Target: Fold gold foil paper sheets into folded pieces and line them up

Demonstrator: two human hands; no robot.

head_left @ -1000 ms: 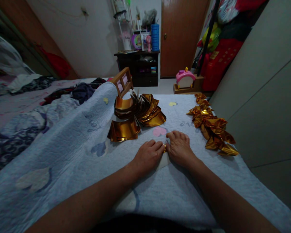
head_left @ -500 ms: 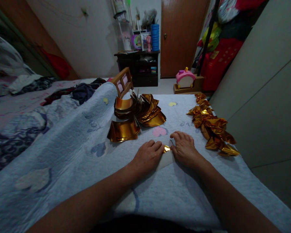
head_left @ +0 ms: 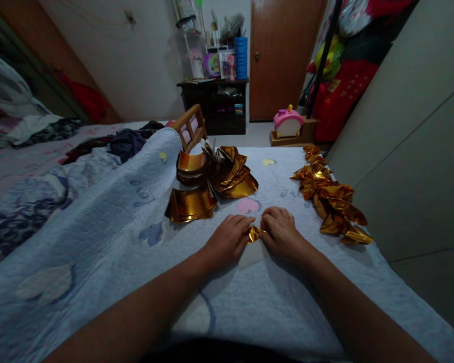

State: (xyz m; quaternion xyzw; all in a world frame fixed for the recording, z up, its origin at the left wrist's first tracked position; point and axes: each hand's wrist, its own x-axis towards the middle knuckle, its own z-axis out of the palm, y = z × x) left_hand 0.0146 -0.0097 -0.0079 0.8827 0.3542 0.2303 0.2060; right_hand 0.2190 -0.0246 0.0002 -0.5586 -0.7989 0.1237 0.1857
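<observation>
The gold foil sheet [head_left: 254,234] lies on the quilt [head_left: 98,227] directly between the two hands, its white underside running toward the person. The left hand [head_left: 227,241] and right hand [head_left: 282,233] both pinch its far gold edge, equally near. Curled foil sheets [head_left: 208,184] sit beyond; folded gold pieces [head_left: 331,199] lie to the right, well clear.

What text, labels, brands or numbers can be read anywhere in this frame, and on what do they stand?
None can be read.
Red bag at the far right: gold patches, too blurred to read.
Items on the dark shelf: too small to read.
Gold foil sheet between the left hand and right hand: no print visible.
Blue quilt: only shapes, no words.
</observation>
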